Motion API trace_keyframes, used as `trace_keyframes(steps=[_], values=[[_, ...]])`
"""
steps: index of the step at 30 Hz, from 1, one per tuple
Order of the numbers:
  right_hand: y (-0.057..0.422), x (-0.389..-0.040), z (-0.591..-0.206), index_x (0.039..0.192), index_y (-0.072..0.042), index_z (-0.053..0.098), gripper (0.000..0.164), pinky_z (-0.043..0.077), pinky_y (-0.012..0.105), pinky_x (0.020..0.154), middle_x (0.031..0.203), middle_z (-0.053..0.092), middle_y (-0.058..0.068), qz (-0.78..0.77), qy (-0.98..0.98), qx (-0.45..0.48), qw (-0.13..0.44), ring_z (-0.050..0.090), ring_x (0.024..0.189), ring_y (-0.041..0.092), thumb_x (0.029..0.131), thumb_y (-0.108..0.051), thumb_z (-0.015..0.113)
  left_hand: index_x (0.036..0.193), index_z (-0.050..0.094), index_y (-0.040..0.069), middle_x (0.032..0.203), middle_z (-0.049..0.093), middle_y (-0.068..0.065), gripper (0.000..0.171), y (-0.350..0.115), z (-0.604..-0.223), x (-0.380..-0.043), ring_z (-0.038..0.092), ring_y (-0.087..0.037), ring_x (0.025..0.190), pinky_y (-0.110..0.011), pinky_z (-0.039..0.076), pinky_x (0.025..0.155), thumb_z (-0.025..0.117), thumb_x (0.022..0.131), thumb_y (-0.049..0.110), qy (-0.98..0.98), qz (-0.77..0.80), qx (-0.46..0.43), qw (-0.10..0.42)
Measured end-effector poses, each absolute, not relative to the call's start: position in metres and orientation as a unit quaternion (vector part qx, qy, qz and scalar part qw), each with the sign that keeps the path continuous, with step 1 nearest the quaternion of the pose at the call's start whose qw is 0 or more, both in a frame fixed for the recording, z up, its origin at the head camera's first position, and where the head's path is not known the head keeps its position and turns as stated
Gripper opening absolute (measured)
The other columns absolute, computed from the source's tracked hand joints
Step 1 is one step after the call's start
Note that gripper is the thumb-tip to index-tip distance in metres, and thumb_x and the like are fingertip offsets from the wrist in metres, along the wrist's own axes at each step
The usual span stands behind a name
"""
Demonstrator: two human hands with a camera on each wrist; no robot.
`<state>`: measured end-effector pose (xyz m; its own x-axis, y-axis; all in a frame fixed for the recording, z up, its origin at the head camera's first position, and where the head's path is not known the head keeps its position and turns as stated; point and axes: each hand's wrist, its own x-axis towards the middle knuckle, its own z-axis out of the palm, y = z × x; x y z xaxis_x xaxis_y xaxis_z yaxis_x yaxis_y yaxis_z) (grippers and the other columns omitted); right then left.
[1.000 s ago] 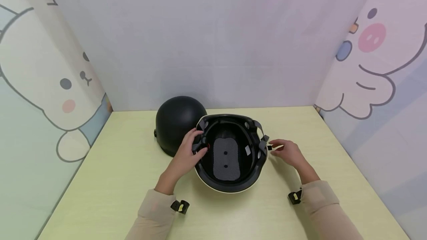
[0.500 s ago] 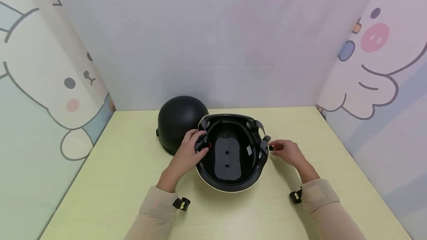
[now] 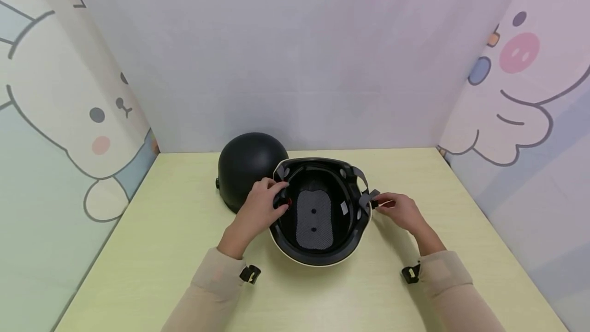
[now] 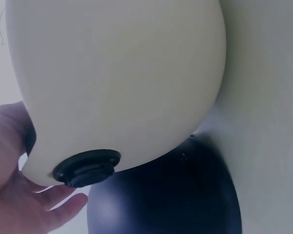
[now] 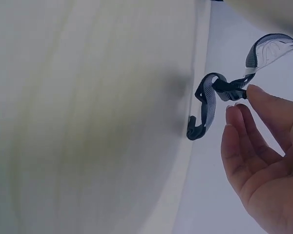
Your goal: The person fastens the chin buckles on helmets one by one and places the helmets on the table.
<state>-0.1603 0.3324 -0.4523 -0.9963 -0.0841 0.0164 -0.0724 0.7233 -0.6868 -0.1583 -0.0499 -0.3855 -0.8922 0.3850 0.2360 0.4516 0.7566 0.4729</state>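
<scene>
In the head view a white-shelled helmet (image 3: 315,257) lies upside down on the table, its black padded inside facing up. My left hand (image 3: 258,210) holds its left rim, fingertips and thumb bent over the edge. Outside that rim, the left wrist view shows a round black knob (image 4: 88,168) on the shell (image 4: 122,83), with the fingers (image 4: 63,209) close by. At the right side my right hand (image 3: 403,214) pinches the grey chin strap (image 3: 365,198) near its end. The strap (image 5: 209,102) hangs twisted from thumb and fingers in the right wrist view.
A black helmet (image 3: 249,168) stands dome up at the back left, right behind the white one. The pale yellow table (image 3: 152,250) reaches back to a grey wall (image 3: 295,55), with cartoon-printed walls on both sides.
My left fingers have shifted slightly inward over the left rim. The right hand has closed its fingertips on the strap end, and the strap has moved a little outward. The helmet stays put.
</scene>
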Motion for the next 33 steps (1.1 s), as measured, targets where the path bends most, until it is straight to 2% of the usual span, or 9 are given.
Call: trace_keyframes(steps=[10, 15, 19, 23, 27, 33], values=[[0.337, -0.150, -0.443, 0.124, -0.001, 0.063, 0.032, 0.050, 0.049, 0.083, 0.123, 0.061, 0.021, -0.414, 0.910, -0.020, 0.000, 0.060, 0.109, 0.038, 0.095, -0.014, 0.065, 0.132, 0.061, 0.016, 0.118, 0.054, -0.015, 0.050, -0.047, -0.380, -0.161, 0.050, -0.034, 0.106, -0.049, 0.038, 0.081, 0.077, 0.086, 0.025, -0.951, -0.221, -0.212, 0.035], [0.341, -0.146, -0.442, 0.129, 0.002, 0.057, 0.034, 0.048, 0.052, 0.088, 0.130, 0.055, 0.024, -0.471, 0.882, -0.026, 0.004, 0.060, 0.109, 0.040, 0.098, -0.011, 0.061, 0.132, 0.060, 0.014, 0.116, 0.053, -0.015, 0.051, -0.044, -0.378, -0.162, 0.050, -0.032, 0.103, -0.046, 0.037, 0.081, 0.077, 0.086, 0.023, -0.953, -0.220, -0.208, 0.013], [0.342, -0.143, -0.441, 0.131, 0.003, 0.054, 0.035, 0.049, 0.049, 0.088, 0.133, 0.051, 0.026, -0.499, 0.867, -0.021, 0.007, 0.062, 0.105, 0.041, 0.099, -0.011, 0.059, 0.131, 0.061, 0.012, 0.115, 0.053, -0.016, 0.050, -0.041, -0.375, -0.164, 0.050, -0.032, 0.102, -0.045, 0.038, 0.082, 0.078, 0.085, 0.021, -0.956, -0.208, -0.206, -0.002], [0.341, -0.141, -0.441, 0.132, 0.006, 0.052, 0.036, 0.052, 0.040, 0.083, 0.133, 0.050, 0.028, -0.518, 0.855, -0.020, -0.006, 0.062, 0.104, 0.042, 0.099, -0.009, 0.058, 0.129, 0.062, 0.012, 0.112, 0.055, -0.014, 0.049, -0.038, -0.373, -0.166, 0.051, -0.031, 0.101, -0.045, 0.037, 0.081, 0.079, 0.084, 0.018, -0.961, -0.184, -0.205, -0.001], [0.340, -0.138, -0.441, 0.132, 0.011, 0.048, 0.037, 0.054, 0.033, 0.079, 0.132, 0.047, 0.030, -0.554, 0.831, -0.032, -0.020, 0.064, 0.104, 0.035, 0.100, -0.007, 0.055, 0.127, 0.063, 0.012, 0.110, 0.059, -0.013, 0.046, -0.037, -0.374, -0.167, 0.054, -0.031, 0.101, -0.046, 0.036, 0.081, 0.079, 0.084, 0.014, -0.964, -0.170, -0.206, 0.003], [0.337, -0.132, -0.436, 0.131, 0.014, 0.046, 0.037, 0.054, 0.032, 0.080, 0.128, 0.046, 0.033, -0.598, 0.799, -0.053, -0.043, 0.065, 0.099, 0.015, 0.101, -0.006, 0.054, 0.124, 0.064, 0.011, 0.111, 0.063, -0.011, 0.043, -0.034, -0.374, -0.168, 0.056, -0.031, 0.103, -0.049, 0.035, 0.083, 0.079, 0.083, 0.012, -0.964, -0.163, -0.211, 0.006]])
